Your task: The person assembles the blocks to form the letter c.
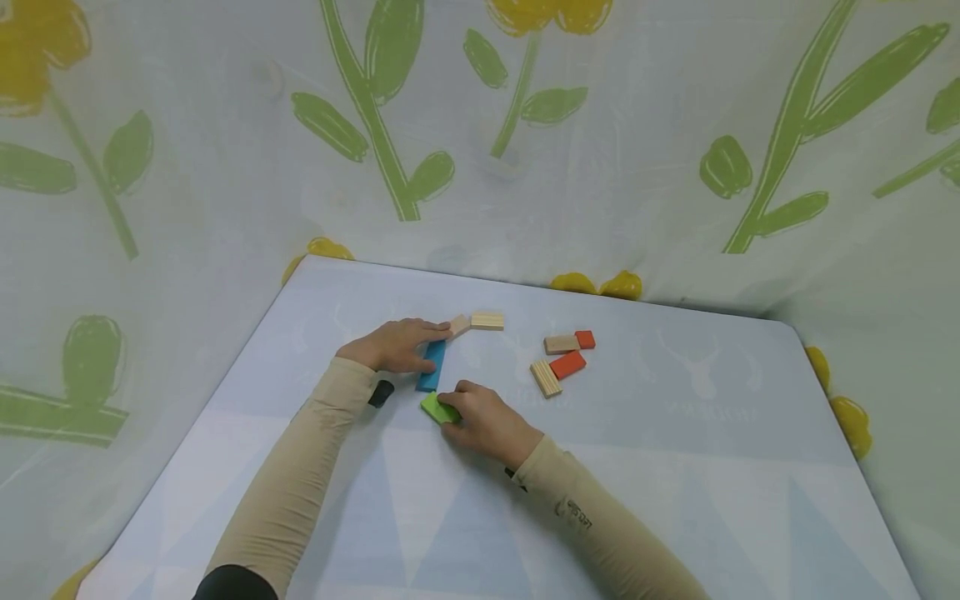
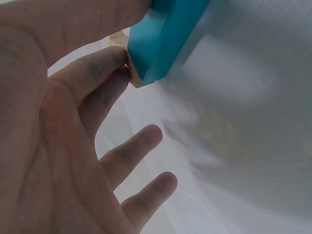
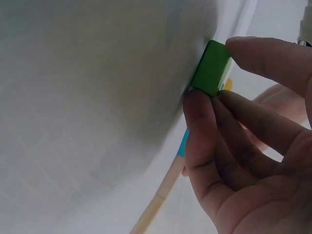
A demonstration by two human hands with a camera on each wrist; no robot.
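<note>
My left hand rests at a blue block, thumb against it and index and middle fingertips at its far end, where it meets a plain wooden block. The other two fingers stretch out loosely, as the left wrist view shows. Between the thumb and fingers of my right hand a green block is pinched, close to the near end of the blue one. Beyond the left fingertips, a second wooden block continues the curved row.
To the right lie two more wooden blocks, one flat and one ridged, beside a small red block and a larger red block. Behind the table's far edge hangs a flower-patterned curtain.
</note>
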